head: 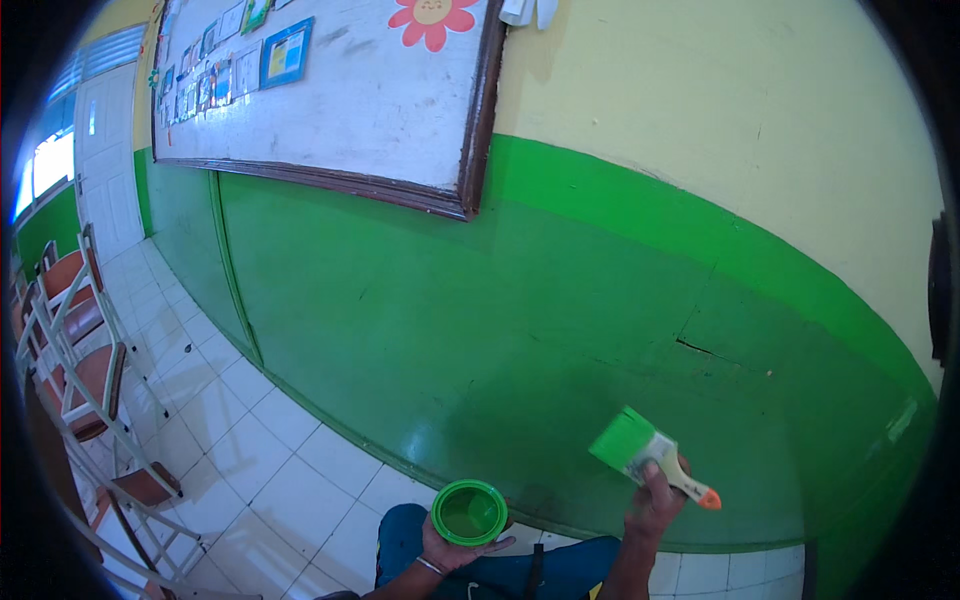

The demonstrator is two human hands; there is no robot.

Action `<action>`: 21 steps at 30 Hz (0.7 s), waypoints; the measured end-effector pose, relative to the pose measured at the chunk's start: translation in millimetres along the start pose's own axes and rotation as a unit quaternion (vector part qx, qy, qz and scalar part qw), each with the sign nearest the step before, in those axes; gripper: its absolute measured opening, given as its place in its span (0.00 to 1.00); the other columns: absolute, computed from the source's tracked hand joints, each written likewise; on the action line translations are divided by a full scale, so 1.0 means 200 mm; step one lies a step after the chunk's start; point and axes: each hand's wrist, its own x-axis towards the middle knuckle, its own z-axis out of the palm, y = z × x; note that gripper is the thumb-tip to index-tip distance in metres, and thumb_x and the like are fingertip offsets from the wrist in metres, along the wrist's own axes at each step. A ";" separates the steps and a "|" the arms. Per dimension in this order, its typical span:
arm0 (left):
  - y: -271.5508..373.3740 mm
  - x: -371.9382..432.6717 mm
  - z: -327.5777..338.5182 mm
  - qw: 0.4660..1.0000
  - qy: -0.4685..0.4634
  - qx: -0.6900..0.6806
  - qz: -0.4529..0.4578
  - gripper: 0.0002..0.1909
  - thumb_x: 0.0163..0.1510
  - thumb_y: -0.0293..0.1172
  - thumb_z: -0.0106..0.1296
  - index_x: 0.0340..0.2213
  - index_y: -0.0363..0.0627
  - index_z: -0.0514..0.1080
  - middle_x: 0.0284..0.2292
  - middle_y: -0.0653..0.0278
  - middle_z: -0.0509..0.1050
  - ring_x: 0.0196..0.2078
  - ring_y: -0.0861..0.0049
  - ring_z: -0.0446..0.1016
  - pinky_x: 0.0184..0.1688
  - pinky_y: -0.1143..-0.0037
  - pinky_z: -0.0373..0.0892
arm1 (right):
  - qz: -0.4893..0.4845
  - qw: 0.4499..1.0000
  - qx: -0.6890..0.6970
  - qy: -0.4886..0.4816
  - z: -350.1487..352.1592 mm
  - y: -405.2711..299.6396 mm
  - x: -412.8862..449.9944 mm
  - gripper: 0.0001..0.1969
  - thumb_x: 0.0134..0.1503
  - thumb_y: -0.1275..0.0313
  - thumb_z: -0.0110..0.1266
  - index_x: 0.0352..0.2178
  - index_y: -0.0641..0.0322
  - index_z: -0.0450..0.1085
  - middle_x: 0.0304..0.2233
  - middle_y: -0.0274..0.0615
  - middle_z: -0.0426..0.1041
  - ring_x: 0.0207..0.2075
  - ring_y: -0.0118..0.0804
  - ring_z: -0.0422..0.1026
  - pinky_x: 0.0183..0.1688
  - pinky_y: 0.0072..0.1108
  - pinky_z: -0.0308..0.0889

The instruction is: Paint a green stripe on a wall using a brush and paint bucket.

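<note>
A flat paintbrush [636,448] is gripped in my right hand [657,504], its bristles coated in bright green paint and pointing up and left. Its pale handle ends in an orange tip. My left hand [452,550] supports a round green paint container [470,513] from below, above my lap. Looking into it, I see green walls; how much paint it holds I cannot tell. Before me stands the wall's green lower part [420,315], with a brighter green band [600,199] along its upper edge. Whether the bristles touch the wall is unclear.
A dark-framed white board [375,112] hangs above, bearing pictures and a paper flower [433,19]. Metal-framed chairs [86,360] crowd the left side on white floor tiles [259,442]. A white door [109,150] stands far left. The wall has a dark crack [701,349].
</note>
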 end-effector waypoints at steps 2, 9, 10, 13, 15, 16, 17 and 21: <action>0.07 -0.03 -0.02 0.999 0.005 0.031 0.006 0.43 0.53 0.64 0.41 0.64 0.51 0.52 0.65 0.52 0.51 0.60 0.47 0.59 0.64 0.41 0.42 | -0.061 0.998 0.004 0.007 0.20 0.03 0.05 0.25 0.44 0.75 0.64 0.45 0.72 0.66 0.40 0.44 0.73 0.42 0.35 0.72 0.50 0.28 0.66; 0.27 -0.12 -0.05 0.976 -0.037 0.196 0.086 0.39 0.54 0.65 0.39 0.60 0.55 0.60 0.61 0.54 0.59 0.63 0.46 0.56 0.62 0.36 0.43 | -0.178 0.982 -0.058 -0.028 0.94 -0.15 0.31 0.21 0.47 0.79 0.63 0.44 0.71 0.68 0.39 0.41 0.72 0.40 0.32 0.71 0.47 0.26 0.66; 0.31 -0.13 -0.03 0.982 -0.019 0.166 0.089 0.40 0.54 0.66 0.40 0.60 0.54 0.60 0.61 0.54 0.59 0.63 0.46 0.56 0.62 0.36 0.44 | -0.267 0.954 -0.118 -0.063 1.00 -0.17 0.34 0.20 0.48 0.79 0.63 0.43 0.70 0.70 0.39 0.41 0.72 0.40 0.33 0.71 0.46 0.26 0.67; 0.39 -0.18 0.12 0.978 0.039 0.165 0.119 0.41 0.52 0.67 0.41 0.59 0.53 0.60 0.61 0.54 0.59 0.63 0.47 0.56 0.62 0.37 0.45 | -0.472 0.840 -0.244 -0.108 1.21 -0.28 0.39 0.17 0.46 0.78 0.65 0.40 0.61 0.75 0.36 0.44 0.75 0.35 0.39 0.73 0.39 0.28 0.68; 0.46 -0.18 0.15 0.969 0.078 0.189 0.136 0.42 0.52 0.67 0.41 0.59 0.53 0.60 0.61 0.53 0.60 0.63 0.47 0.56 0.62 0.37 0.45 | -0.653 0.645 -0.374 -0.136 1.26 -0.31 0.40 0.19 0.43 0.74 0.66 0.40 0.56 0.77 0.37 0.40 0.74 0.37 0.39 0.70 0.41 0.29 0.63; 0.52 -0.18 0.14 0.979 0.030 0.169 0.108 0.42 0.51 0.67 0.42 0.59 0.53 0.61 0.61 0.53 0.61 0.63 0.46 0.57 0.62 0.38 0.45 | -0.656 0.619 -0.409 -0.138 1.27 -0.31 0.40 0.20 0.42 0.70 0.65 0.41 0.51 0.77 0.39 0.35 0.73 0.40 0.36 0.67 0.44 0.30 0.57; 0.55 -0.17 0.14 0.985 -0.017 0.148 0.083 0.42 0.51 0.67 0.42 0.59 0.52 0.61 0.60 0.52 0.61 0.62 0.46 0.57 0.62 0.38 0.45 | -0.657 0.614 -0.416 -0.139 1.28 -0.30 0.41 0.20 0.42 0.70 0.65 0.41 0.51 0.77 0.39 0.35 0.73 0.40 0.36 0.67 0.44 0.30 0.57; 0.54 -0.15 0.17 0.932 0.112 0.308 0.152 0.40 0.52 0.65 0.43 0.57 0.49 0.63 0.58 0.50 0.65 0.61 0.45 0.60 0.62 0.38 0.46 | -0.684 0.517 -0.494 -0.146 1.34 -0.21 0.50 0.20 0.44 0.68 0.62 0.42 0.49 0.77 0.41 0.31 0.71 0.42 0.35 0.65 0.46 0.31 0.52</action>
